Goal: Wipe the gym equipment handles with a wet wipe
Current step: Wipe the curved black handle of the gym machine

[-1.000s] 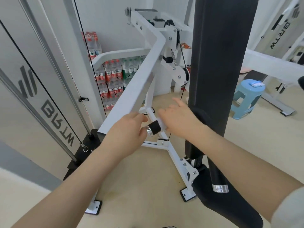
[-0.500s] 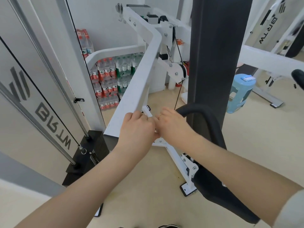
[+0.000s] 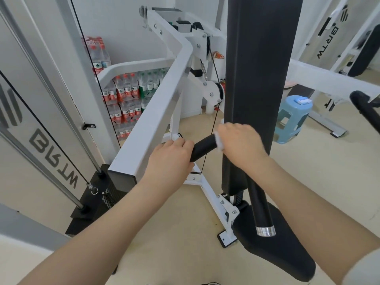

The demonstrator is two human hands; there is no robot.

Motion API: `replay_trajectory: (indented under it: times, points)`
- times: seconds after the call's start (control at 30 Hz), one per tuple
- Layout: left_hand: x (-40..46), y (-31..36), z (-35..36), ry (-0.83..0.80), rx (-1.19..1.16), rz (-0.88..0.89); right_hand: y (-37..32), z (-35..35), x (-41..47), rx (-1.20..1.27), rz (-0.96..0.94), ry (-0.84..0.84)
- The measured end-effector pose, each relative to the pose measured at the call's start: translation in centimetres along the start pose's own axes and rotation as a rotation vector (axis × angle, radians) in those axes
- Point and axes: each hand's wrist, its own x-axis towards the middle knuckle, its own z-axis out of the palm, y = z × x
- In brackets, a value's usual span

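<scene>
Handle foam point(image 3: 203, 148), black and curved, is now exposed between the two hands, where half a second ago both hands were bunched together over its near end and hid it. The wet wipe point(image 3: 219, 141) is seen as a small white fold at the edge of the right hand point(image 3: 239, 145), pressed against the handle by fingers curled over the bar. The left hand point(image 3: 171, 156) is closed around the lower end of the same handle, beside the end of the white frame arm point(image 3: 156, 118), apparently to steady it. From this spread it is judged that the wipe has been drawn up along the grip toward the bend, so one stretch has been covered and the remainder past the right hand is still to be done. A second black handle with a chrome end cap point(image 3: 265, 231) hangs below the right forearm, in front of the black upright pad point(image 3: 259, 79), and is not being touched. Further off, a blue stool point(image 3: 292, 120) stands on the floor.
</scene>
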Motion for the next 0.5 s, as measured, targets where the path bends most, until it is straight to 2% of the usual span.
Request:
replay_trajectory:
  times: [0.07,0.1,0.13,0.23,0.27,0.4,0.43,0.5]
  points:
    - [0.1,0.1,0.4,0.015,-0.003,-0.032,1.4,0.5,-0.5,0.076,0.17,-0.002]
    - [0.1,0.2,0.5,0.033,-0.006,-0.035,1.2,0.3,-0.4,0.11,0.197,-0.02]
    - [0.1,0.4,0.5,0.032,0.0,-0.028,0.4,0.1,0.0,0.114,0.159,-0.021]
    - [0.9,1.2,1.0,0.054,-0.039,-0.01,-1.5,0.1,0.9,0.103,-0.152,0.059]
    - [1.2,1.5,0.9,0.051,-0.059,-0.009,-1.3,-0.1,0.8,0.078,-0.205,0.058]
    - [1.4,1.7,0.3,0.062,-0.067,-0.057,0.7,0.3,-0.4,-0.029,-0.053,0.048]
    - [1.2,1.5,0.1,0.051,-0.053,-0.086,0.3,0.1,-0.3,-0.035,-0.057,0.046]
    - [0.6,0.8,-0.6,0.017,-0.071,-0.162,-2.1,-0.3,0.3,-0.014,-0.213,0.044]
